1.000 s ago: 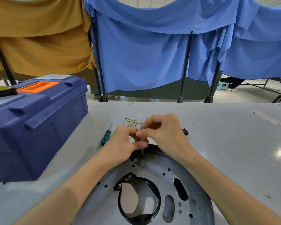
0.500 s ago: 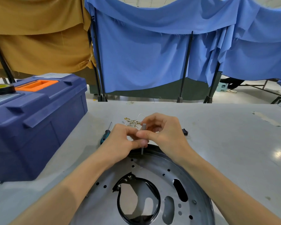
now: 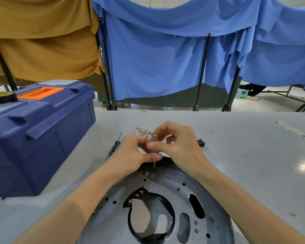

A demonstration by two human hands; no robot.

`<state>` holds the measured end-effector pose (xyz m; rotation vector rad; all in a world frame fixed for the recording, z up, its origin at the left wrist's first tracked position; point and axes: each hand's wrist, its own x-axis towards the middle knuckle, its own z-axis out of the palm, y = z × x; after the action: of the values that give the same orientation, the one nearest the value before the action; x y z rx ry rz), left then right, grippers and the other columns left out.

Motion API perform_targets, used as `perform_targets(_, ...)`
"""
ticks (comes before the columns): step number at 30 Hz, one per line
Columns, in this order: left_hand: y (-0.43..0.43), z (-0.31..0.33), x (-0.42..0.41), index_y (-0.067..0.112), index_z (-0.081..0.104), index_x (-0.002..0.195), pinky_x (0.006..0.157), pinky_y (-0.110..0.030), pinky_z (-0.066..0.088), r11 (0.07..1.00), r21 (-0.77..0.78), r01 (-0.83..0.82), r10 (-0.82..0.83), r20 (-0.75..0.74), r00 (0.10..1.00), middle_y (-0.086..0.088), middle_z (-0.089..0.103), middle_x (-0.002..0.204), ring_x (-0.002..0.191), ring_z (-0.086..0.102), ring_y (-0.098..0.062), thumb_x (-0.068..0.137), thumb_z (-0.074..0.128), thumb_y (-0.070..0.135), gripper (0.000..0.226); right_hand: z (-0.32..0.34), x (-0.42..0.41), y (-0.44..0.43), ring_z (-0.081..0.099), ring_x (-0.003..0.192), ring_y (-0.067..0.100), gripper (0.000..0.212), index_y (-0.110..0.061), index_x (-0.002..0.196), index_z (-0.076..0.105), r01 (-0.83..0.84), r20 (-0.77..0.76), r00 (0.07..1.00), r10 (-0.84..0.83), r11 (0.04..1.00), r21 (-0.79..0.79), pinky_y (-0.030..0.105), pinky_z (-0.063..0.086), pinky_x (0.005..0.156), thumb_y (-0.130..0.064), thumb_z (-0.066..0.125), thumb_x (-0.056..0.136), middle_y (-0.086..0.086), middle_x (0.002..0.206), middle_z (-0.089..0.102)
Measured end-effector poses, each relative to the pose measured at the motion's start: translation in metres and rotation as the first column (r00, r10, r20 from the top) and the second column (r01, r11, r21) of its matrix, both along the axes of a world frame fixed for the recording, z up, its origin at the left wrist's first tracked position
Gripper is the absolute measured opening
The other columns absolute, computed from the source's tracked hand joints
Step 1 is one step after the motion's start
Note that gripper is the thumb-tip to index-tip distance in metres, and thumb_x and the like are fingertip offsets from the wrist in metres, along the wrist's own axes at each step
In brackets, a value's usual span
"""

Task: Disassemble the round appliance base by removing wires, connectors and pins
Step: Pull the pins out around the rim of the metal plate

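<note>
The round metal appliance base (image 3: 167, 196) lies flat at the near edge of the grey table, with several holes and a black-rimmed central opening. A small grey tool (image 3: 154, 139) stands upright with its thin tip on the base's far rim. My right hand (image 3: 179, 144) pinches its shaft between thumb and fingers. My left hand (image 3: 133, 154) is curled against the same shaft from the left, thumb lying along the rim. Removed wires with brass connectors (image 3: 144, 132) lie just beyond my hands.
A large blue toolbox (image 3: 39, 132) with an orange handle takes up the left side, a tape roll (image 3: 2, 97) on its lid. A teal-handled screwdriver (image 3: 115, 147) lies left of my hands, a small black part (image 3: 201, 143) to the right. Blue and tan cloths hang behind.
The view has shifted a little. My right hand's fingers have shifted slightly on the grey tool; both hands stay at the base's far rim.
</note>
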<state>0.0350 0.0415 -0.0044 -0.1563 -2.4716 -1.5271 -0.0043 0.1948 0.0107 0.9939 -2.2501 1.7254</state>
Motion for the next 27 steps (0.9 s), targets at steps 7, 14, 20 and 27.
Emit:
perform_targets(7, -0.0034, 0.0006, 0.0008, 0.024, 0.077, 0.08, 0.082, -0.012, 0.039, 0.999, 0.02, 0.049, -0.049, -0.011, 0.999, 0.01, 0.074, 0.081, 0.086, 0.065, 0.002, 0.075, 0.079, 0.019, 0.008, 0.0011, 0.0006, 0.001, 0.058, 0.061, -0.007, 0.021, -0.017, 0.087, 0.078, -0.023, -0.03, 0.999, 0.023, 1.0, 0.001, 0.004, 0.042, 0.06, 0.002, 0.073, 0.078, -0.012, 0.064, 0.067)
perform_targets(14, 0.0005, -0.0021, -0.0004, 0.006, 0.066, 0.07, 0.06, -0.003, 0.04, 0.999, -0.01, -0.032, 0.032, -0.053, 0.998, 0.013, 0.063, 0.059, 0.059, 0.055, 0.004, 0.064, 0.086, 0.02, 0.026, -0.0003, 0.0, 0.0, 0.056, 0.075, 0.0, 0.013, -0.024, 0.08, 0.073, 0.016, -0.056, 0.998, -0.016, 1.0, -0.004, 0.012, 0.036, 0.067, -0.014, 0.08, 0.074, -0.016, 0.075, 0.069)
perform_targets(20, -0.0018, 0.001, 0.0014, 0.023, 0.076, 0.074, 0.074, -0.003, 0.042, 0.997, 0.019, 0.071, -0.07, -0.028, 0.997, 0.009, 0.074, 0.077, 0.077, 0.064, 0.001, 0.077, 0.077, 0.014, 0.009, 0.0004, 0.0011, 0.0014, 0.06, 0.07, -0.005, 0.028, -0.022, 0.09, 0.077, 0.012, -0.087, 0.996, -0.012, 1.0, 0.001, 0.006, 0.042, 0.064, 0.003, 0.07, 0.079, -0.011, 0.069, 0.068)
perform_targets(27, -0.0014, -0.0012, 0.0003, 0.013, 0.072, 0.073, 0.064, -0.002, 0.04, 1.0, 0.024, 0.005, -0.005, -0.025, 1.0, 0.01, 0.068, 0.068, 0.066, 0.06, 0.004, 0.065, 0.085, 0.018, 0.017, 0.0012, 0.0027, -0.0001, 0.052, 0.077, 0.003, 0.017, -0.023, 0.089, 0.078, -0.007, -0.058, 0.998, 0.009, 0.999, 0.031, 0.011, 0.036, 0.069, -0.012, 0.078, 0.076, -0.012, 0.077, 0.064)
